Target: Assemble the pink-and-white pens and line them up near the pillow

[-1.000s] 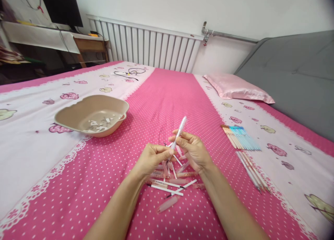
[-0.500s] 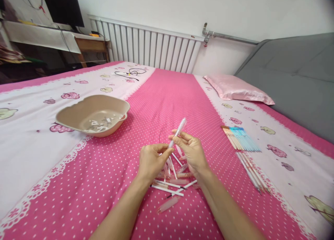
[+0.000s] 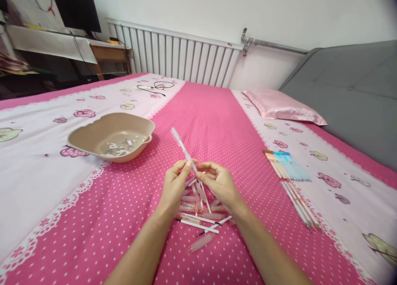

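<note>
Both my hands hold one translucent pen [image 3: 181,146] above a pile of pen parts [image 3: 198,212] on the pink dotted bedspread [image 3: 201,111]. My left hand [image 3: 175,186] pinches the pen's lower part, and its capped end points up and to the left. My right hand [image 3: 218,181] pinches the same pen from the right, fingers closed at its lower end. The pile under my hands holds several clear barrels, white refills and caps.
A beige bowl [image 3: 93,130] with small white bits sits at the left. Finished pens [image 3: 288,163] lie in a row at the right, with more pens [image 3: 299,204] nearer. A pink pillow [image 3: 283,107], a grey headboard [image 3: 350,95], a cable [image 3: 156,86] and a radiator [image 3: 173,55] lie beyond.
The pen has swung from leaning up-right to leaning up-left. It was in my right hand; now my left hand grips it too, and both hands have come closer together.
</note>
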Demonstrator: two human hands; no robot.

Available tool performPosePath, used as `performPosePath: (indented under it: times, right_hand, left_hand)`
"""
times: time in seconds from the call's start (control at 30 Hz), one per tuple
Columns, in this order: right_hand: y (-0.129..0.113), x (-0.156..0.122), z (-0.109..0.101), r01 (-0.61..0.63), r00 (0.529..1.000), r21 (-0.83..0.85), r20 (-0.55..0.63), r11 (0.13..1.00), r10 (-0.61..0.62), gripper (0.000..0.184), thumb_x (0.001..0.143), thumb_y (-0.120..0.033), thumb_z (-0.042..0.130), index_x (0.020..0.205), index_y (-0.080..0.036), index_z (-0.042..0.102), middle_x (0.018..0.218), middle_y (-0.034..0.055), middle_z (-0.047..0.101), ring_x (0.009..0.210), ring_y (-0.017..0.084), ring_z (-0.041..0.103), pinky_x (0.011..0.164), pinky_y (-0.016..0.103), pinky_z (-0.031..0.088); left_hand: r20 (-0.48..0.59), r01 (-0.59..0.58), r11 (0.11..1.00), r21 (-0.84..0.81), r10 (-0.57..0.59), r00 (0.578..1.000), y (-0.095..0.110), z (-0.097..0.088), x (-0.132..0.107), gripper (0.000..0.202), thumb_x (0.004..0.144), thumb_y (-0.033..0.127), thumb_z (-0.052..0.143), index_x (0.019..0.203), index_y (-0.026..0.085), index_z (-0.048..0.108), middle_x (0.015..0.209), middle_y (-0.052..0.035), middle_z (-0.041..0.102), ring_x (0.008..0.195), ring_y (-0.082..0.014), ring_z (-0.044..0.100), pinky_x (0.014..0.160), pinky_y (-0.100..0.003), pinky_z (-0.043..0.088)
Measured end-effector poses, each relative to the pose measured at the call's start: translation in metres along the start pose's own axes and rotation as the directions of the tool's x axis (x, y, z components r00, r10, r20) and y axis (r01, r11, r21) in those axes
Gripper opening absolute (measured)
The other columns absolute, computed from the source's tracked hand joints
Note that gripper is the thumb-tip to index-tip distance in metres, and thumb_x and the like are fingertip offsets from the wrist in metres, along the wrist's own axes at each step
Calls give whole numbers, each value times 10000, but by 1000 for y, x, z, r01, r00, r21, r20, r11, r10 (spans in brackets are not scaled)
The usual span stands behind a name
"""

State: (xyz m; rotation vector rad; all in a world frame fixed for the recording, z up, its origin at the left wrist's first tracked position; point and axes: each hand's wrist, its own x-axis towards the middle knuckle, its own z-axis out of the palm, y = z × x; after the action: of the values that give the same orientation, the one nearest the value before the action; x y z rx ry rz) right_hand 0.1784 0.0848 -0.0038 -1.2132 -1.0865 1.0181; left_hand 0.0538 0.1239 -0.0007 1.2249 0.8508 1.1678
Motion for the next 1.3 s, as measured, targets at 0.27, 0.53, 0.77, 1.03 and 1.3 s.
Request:
performPosePath:
  times: [0.27,0.53,0.77,1.03,1.3]
  right_hand:
    - [-2,-3,7,-91,995,147,52,985,85,365,666,-362,726,935,-141,616,749,43,719,735,179,689,723,307,532]
    - [-2,-4,7,-29,1000,72,-1,997,29,306,686,-351,709,898,-141,644,753,57,725,717,180,689,660,280,530]
    - [-2,-4,7,-19,1000,36,-23,999,20,338,665,-282,726,964,-147,644,771,47,724,745,178,688,693,274,527]
    - [0,-3,7,46,992,-7,-113,999,-46,280,682,-353,709,867,-148,660,795,57,723,737,188,688,697,293,538]
    - [6,0,0,98,969,-93,-218,991,-116,293,704,-392,678,851,-138,679,738,65,719,672,186,682,646,292,548]
  left_hand:
    - [49,51,998,-33,-49,998,-5,-1,1,342,778,419,574,959,151,685,866,-73,696,1011,-224,585,799,-292,449]
    - [77,43,999,-19,-42,996,-4,-1,2,335,790,403,557,959,142,681,912,-79,697,1041,-229,578,817,-294,452]
    - [79,27,1000,0,-27,997,-6,-1,2,342,814,407,529,984,148,675,995,-83,685,960,-203,603,825,-296,451]
    - [69,38,999,-5,-37,997,-4,1,2,339,777,415,573,947,147,693,987,-79,689,973,-208,598,815,-284,461]
    - [37,-97,972,213,92,995,-10,0,2,321,792,372,560,1009,159,663,1008,-85,666,910,-184,599,797,-292,461]
